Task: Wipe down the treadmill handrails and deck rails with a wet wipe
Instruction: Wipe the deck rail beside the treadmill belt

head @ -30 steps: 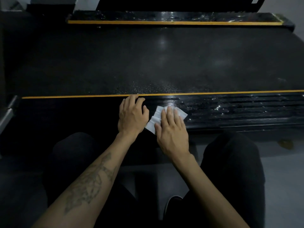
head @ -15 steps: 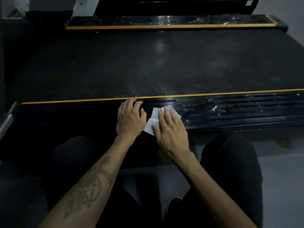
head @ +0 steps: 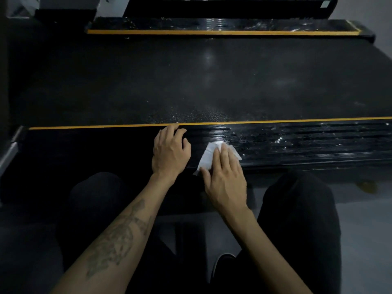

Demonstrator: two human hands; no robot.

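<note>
While right hand (head: pixel 224 179) presses wipe (head: pixel 206 157), left hand (head: pixel 170 152) rests beside on near rail (head: pixel 307 145).

Grey floor (head: pixel 364 219) and a dark shoe (head: pixel 222 264) below.

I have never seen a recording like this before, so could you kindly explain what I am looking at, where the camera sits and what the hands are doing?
The picture comes from a camera worn on a person's head, looking forward and down, so you see their own forearms and dark-clad knees. In front of them lies a treadmill: the broad black belt in the middle, with a ridged black deck rail on the near side, edged by a yellow stripe. A second rail runs along the far side. The right hand presses a white wet wipe flat on the near rail with straight fingers. The left hand rests on the same rail beside it, holding nothing. To the right of the wipe, the rail glistens with wet speckles.
</note>
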